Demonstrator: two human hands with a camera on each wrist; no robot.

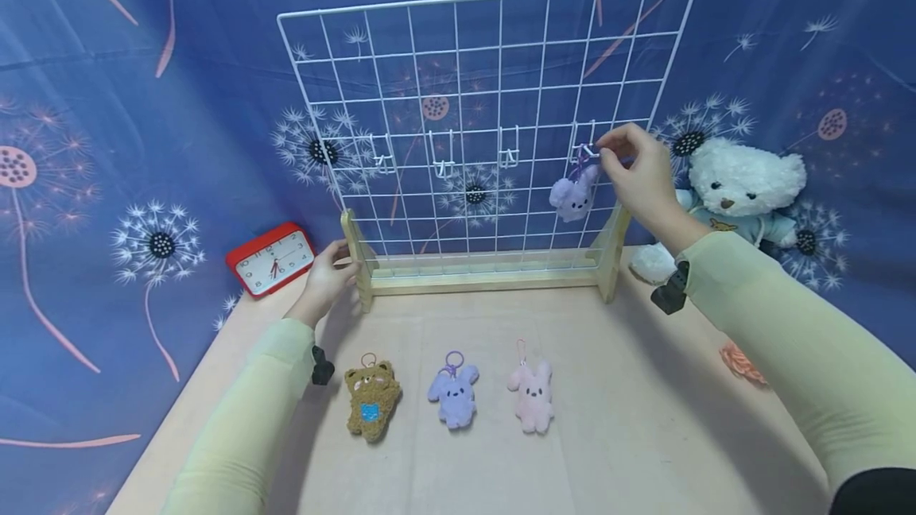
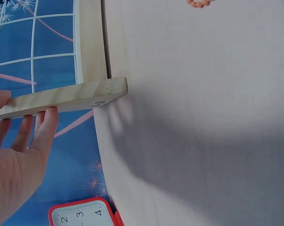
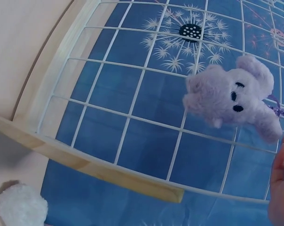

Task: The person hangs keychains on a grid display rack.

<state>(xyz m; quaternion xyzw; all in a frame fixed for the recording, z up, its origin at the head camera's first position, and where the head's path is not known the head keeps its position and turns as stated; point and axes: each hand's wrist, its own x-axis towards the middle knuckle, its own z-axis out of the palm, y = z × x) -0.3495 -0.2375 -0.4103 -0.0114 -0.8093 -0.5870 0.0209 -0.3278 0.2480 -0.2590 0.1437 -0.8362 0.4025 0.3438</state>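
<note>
My right hand [image 1: 640, 173] is raised at the right end of a white wire grid [image 1: 478, 94], thumb and forefinger pinching at the purple ring of a purple bunny plush keychain [image 1: 572, 199]. That plush [image 3: 231, 94] hangs head up against the wires, beside a white hook [image 1: 583, 137]. My left hand [image 1: 331, 276] grips the left wooden foot [image 1: 358, 253] of the grid stand; the left wrist view has the thumb on one face of the wood [image 2: 67, 96] and the fingers on the other. Fingertips of the right hand are partly cut off in the right wrist view.
Three white hooks, such as this left one [image 1: 384, 161], hang along the grid. On the table lie a brown bear keychain [image 1: 372, 401], another purple bunny keychain [image 1: 454, 397] and a pink bunny keychain [image 1: 533, 396]. A red clock [image 1: 272, 259] stands left, a white teddy bear [image 1: 744, 181] right.
</note>
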